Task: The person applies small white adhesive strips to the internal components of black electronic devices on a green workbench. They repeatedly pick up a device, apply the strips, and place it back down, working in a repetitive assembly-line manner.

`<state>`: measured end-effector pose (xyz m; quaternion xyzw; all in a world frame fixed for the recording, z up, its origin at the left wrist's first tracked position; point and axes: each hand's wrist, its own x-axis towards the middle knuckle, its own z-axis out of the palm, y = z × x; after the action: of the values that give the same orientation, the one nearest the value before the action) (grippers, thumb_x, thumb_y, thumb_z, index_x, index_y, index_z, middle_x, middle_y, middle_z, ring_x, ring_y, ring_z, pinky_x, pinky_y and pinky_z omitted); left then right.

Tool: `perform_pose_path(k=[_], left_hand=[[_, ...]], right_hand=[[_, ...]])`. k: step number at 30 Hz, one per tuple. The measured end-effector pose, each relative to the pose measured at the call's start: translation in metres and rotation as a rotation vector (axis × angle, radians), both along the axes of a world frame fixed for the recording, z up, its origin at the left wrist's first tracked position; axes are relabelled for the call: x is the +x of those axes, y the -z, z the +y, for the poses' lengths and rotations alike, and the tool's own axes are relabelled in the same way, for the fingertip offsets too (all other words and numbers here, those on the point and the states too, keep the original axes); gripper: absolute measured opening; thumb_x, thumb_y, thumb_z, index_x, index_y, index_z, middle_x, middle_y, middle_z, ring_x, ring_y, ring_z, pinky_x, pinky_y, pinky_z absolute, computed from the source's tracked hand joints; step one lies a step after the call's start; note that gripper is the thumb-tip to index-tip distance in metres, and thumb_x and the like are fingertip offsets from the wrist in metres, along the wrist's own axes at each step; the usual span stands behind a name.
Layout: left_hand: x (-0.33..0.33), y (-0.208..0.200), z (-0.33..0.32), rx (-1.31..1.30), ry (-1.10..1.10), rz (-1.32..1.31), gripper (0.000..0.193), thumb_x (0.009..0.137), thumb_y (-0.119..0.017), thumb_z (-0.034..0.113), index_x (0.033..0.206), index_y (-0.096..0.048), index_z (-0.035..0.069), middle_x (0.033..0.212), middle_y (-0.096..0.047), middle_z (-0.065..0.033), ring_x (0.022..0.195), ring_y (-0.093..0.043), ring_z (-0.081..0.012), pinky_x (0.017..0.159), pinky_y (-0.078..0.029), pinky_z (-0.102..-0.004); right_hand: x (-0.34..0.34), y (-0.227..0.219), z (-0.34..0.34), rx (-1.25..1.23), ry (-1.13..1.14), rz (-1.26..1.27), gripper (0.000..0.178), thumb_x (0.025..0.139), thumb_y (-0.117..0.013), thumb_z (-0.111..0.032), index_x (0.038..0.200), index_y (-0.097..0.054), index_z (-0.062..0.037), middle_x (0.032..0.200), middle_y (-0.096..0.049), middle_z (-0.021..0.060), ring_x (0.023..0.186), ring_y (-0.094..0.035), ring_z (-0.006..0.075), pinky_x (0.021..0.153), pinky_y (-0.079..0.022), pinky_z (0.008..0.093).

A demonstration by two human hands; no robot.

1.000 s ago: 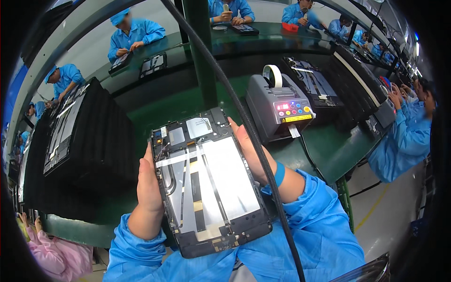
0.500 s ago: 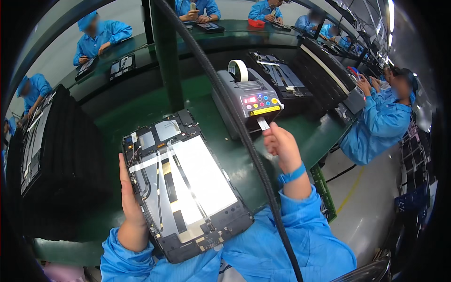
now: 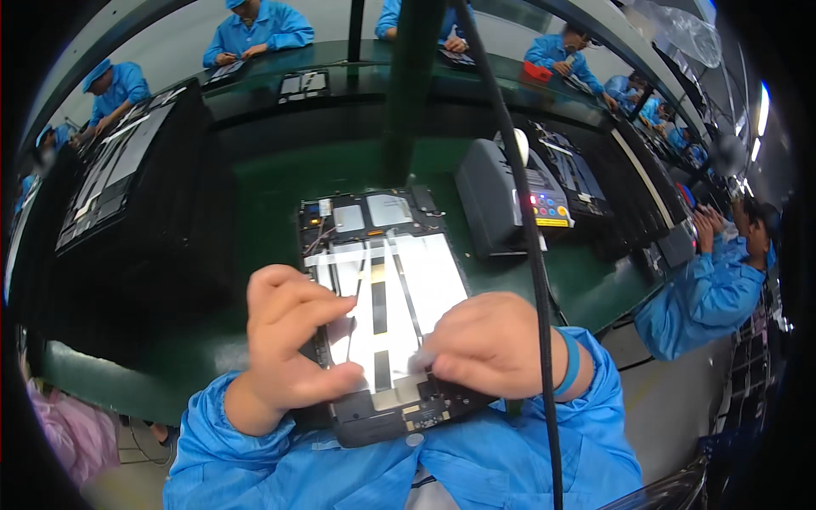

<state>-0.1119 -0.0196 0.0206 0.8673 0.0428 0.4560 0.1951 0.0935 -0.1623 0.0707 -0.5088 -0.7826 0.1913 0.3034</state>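
An opened tablet (image 3: 433, 265) lies before me, its inside up, with silver battery panels, dark ribbon cables and a circuit board along the near end. Over its left edge my left hand (image 3: 293, 336) is open, thumb and forefinger spread apart above the battery and cables. My right hand (image 3: 489, 344) is closed at the tablet's lower right, its fingertips pinching a short, blurred strip of tape (image 3: 418, 361) against or just over the battery surface. A blue band circles my right wrist.
A grey tape dispenser (image 3: 489, 200) stands beyond the tablet on the right of the green table (image 3: 263, 183). Tall black stacks of tablets (image 3: 127, 170) rise at left and far right (image 3: 586, 183). A black cable (image 3: 527, 221) hangs in front. Co-workers in blue sit around.
My right hand has come from the dispenser to the tablet with the tape strip. My left hand has shifted from the tablet's side to above it. The view has turned left.
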Motion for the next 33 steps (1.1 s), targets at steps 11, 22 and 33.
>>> perform_pose_path(k=[11,22,33], left_hand=[[-0.011,0.004,-0.002,-0.104,0.01,-0.101,0.013,0.064,-0.079,0.016,0.07,-0.067,0.013,0.072,-0.061,0.0027,0.075,-0.049,-0.0193,0.072,-0.036,-0.0316],[-0.012,0.014,0.021,-0.134,-0.222,-0.15,0.029,0.065,-0.078,0.02,0.088,-0.069,0.004,0.079,-0.06,-0.0044,0.078,-0.05,-0.025,0.073,-0.04,-0.0359],[-0.008,0.033,0.054,-0.111,-0.224,0.069,0.038,0.075,-0.07,0.04,0.098,-0.067,0.01,0.109,-0.05,-0.0139,0.106,-0.042,-0.035,0.092,-0.035,-0.0455]], right_hand=[[-0.027,-0.022,0.039,0.259,0.171,-0.176,0.016,0.083,-0.061,-0.019,0.089,-0.066,-0.0057,0.064,-0.06,0.0095,0.062,-0.061,0.0285,0.058,-0.048,0.0367],[-0.014,-0.022,0.09,0.25,0.036,-0.229,0.009,0.078,-0.067,-0.009,0.079,-0.06,-0.0036,0.072,-0.057,0.0089,0.068,-0.058,0.0278,0.06,-0.045,0.0341],[-0.01,-0.003,0.155,0.03,-0.034,-0.131,0.026,0.075,-0.068,0.002,0.094,-0.052,-0.0036,0.077,-0.057,0.0058,0.071,-0.059,0.0163,0.065,-0.048,0.0275]])
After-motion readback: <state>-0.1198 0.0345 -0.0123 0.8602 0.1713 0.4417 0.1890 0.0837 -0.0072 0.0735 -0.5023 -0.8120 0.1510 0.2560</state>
